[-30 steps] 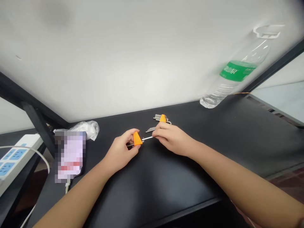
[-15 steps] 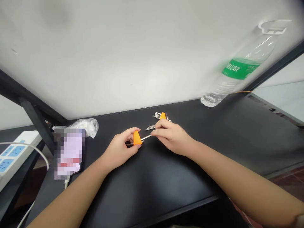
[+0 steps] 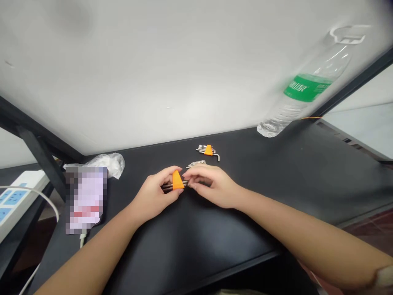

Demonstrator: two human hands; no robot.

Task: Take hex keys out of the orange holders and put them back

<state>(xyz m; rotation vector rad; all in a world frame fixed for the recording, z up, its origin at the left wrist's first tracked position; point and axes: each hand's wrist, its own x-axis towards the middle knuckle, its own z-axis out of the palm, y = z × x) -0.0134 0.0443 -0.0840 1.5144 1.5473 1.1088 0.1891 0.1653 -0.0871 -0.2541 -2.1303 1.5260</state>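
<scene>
My left hand (image 3: 156, 194) is closed on an orange hex key holder (image 3: 177, 180), gripping it between thumb and fingers. Metal shafts stick out of the holder's left side, under my fingers. At its right side, my right hand (image 3: 215, 185) pinches a hex key (image 3: 185, 183) whose shaft runs into the holder; my fingertips cover its end. Just beyond my right hand lie several loose hex keys (image 3: 196, 164) in a row. Farther back, a second orange holder (image 3: 208, 150) rests on the table with several hex keys in it.
A phone (image 3: 87, 196) with a cable plugged in lies at the left, by a crumpled plastic bag (image 3: 113, 165). Beyond the table's left edge is a white power strip (image 3: 27, 184). A large water bottle (image 3: 307, 88) stands at the back right against the pale wall (image 3: 153, 82).
My right hand has moved left, up to the holder, and the hex key's shaft has slid into it. The second holder behind is now uncovered. My left hand keeps its grip.
</scene>
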